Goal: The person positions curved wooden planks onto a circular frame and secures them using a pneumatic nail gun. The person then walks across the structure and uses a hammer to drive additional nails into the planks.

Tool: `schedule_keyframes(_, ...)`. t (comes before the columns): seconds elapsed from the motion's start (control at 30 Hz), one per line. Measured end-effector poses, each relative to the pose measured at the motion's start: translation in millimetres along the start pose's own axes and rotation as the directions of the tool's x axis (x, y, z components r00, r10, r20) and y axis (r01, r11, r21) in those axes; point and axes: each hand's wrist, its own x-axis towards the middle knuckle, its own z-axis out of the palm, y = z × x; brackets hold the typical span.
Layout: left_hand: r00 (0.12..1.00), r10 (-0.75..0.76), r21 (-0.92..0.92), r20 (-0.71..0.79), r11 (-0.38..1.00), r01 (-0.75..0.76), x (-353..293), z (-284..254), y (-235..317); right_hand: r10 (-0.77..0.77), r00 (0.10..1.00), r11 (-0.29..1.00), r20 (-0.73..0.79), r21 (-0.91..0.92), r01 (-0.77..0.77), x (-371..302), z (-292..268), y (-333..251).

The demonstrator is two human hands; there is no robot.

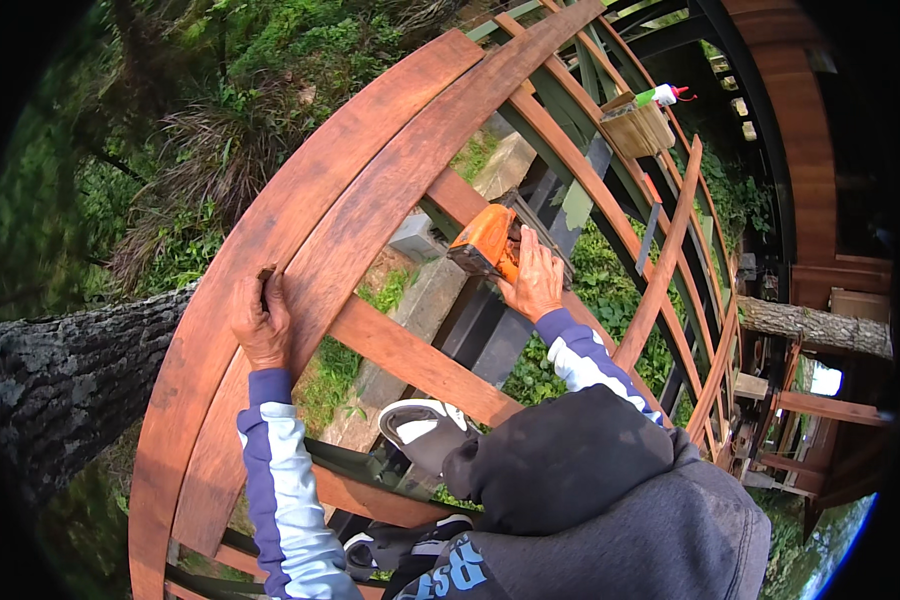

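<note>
My left hand (262, 325) rests at the seam between two long reddish-brown boards, the outer board (220, 290) and the inner board (390, 200). Its thumb and fingers are closed together around a tiny dark bit at the seam, too small to name. To the right, my right hand (536, 278) is closed over the rear of an orange and black hand-held tool (486, 240). That tool sits over a reddish crosspiece (455, 197), and the fingers hide part of its body.
Open gaps between the joists (560, 100) show grass, concrete and a dark beam below. A loose slat (665, 260) lies slantwise. A wood block (638, 128) and a glue bottle (662, 95) are farther right. A tree trunk (80, 370) stands left; my shoe (425, 430) is beneath me.
</note>
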Motion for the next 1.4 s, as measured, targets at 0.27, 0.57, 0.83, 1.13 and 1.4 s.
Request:
schedule_keyframes(0.27, 1.0, 0.01, 0.046, 0.01, 0.999, -0.011, 1, -4, 4, -0.036, 0.998, 0.999, -0.058, 0.007, 0.037, -2, 2, 1)
schedule_keyframes(0.57, 0.999, 0.049, -0.004, -0.002, 0.999, -0.049, 2, -1, 2, -0.21, 0.946, 0.976, -0.247, 0.005, 0.218, -4, -53, -22)
schedule_keyframes(0.83, 0.999, 0.036, 0.048, -0.009, 0.998, -0.035, 4, -2, 4, -0.028, 0.943, 0.146, 0.331, 0.935, -0.324, 38, -37, -172)
schedule_keyframes(1.13, 0.999, -0.043, 0.048, -0.005, 0.998, 0.043, 5, -4, 10, -0.211, 0.816, -0.721, 0.538, 0.478, -0.502, 61, 10, -212)
schedule_keyframes(1.4, 0.996, -0.088, 0.082, 0.011, 0.993, 0.087, 4, -4, 10, -0.213, 0.818, -0.725, 0.534, 0.474, -0.499, 60, 23, -209)
